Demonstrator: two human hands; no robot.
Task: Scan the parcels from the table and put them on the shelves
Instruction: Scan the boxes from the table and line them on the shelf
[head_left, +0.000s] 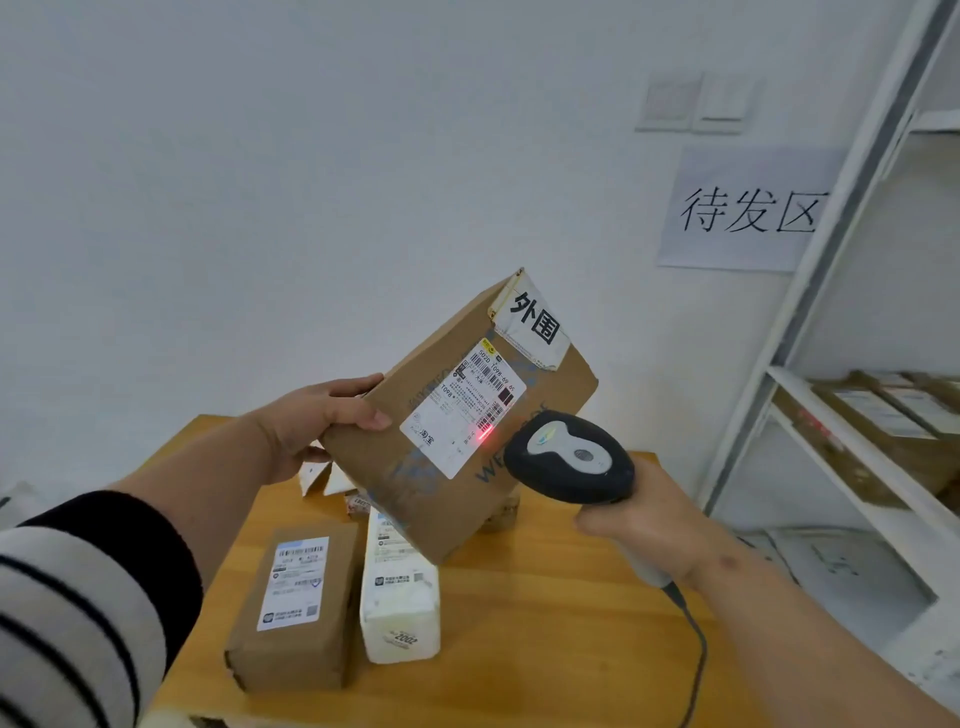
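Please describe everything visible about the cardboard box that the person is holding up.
The brown cardboard box is held tilted above the wooden table, gripped at its left edge by the left hand. It carries a white shipping label with barcodes, a worn white sticker with black characters at its top corner, and faded blue print. The scanner casts a red glow on the label.

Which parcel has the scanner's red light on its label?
The tilted cardboard box gripped in the left hand, above the table. The brown parcel and white parcel lying below show no red light.
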